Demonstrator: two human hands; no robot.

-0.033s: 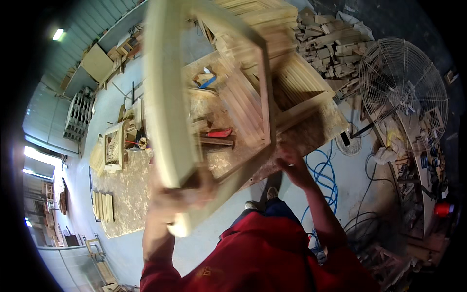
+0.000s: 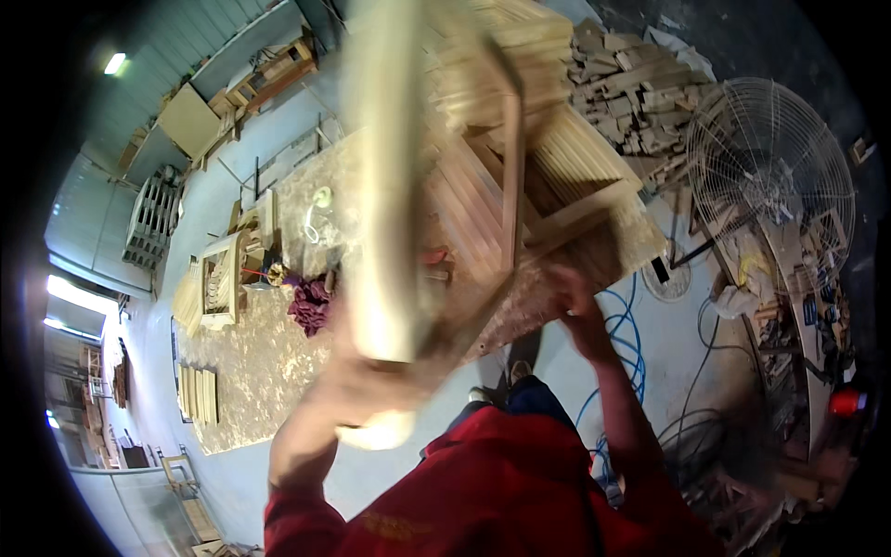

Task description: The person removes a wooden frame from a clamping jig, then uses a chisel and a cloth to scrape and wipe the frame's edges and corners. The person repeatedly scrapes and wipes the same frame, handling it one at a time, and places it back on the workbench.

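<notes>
I hold a pale wooden frame (image 2: 506,176) made of thick legs and thin rails, lifted close to my face and blurred. My left hand (image 2: 367,385) is closed around the lower end of its thick near leg (image 2: 382,186). My right hand (image 2: 568,295) grips a rail on the frame's right underside. Both of my arms wear red sleeves and reach up from the lower edge.
Below lies a sawdust-covered workbench (image 2: 264,367) with a maroon cloth (image 2: 311,304), a small open wooden box frame (image 2: 221,283) and stacked slats (image 2: 200,395). A heap of wood offcuts (image 2: 640,88) is at the top right, by a big wire-guard fan (image 2: 770,176). Blue hose (image 2: 631,343) coils on the floor.
The wooden frame has swung nearer and turned, so its thick leg now crosses the middle of the view. Both hands keep their hold.
</notes>
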